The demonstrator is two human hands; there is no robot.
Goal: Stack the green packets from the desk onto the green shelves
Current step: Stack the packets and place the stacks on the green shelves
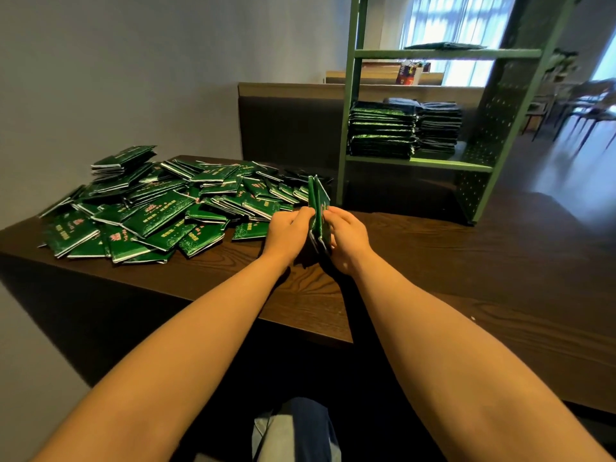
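Hands (289, 232) (347, 240): upright packets (319, 208) seemingly mid-grip.

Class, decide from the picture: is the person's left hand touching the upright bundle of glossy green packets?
Touching. The head view shows the left hand pinching the upright bundle of glossy green packets from one side, with no gap between them.

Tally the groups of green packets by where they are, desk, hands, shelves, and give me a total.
Loose heap of green foil packets on the dark wooden desk: 1
Upright bundle of packets gripped by left hand and right hand: 1
Packet stacks on the lower green metal shelf: 2
Thin packet layer on the upper shelf: 1
Total: 5 groups
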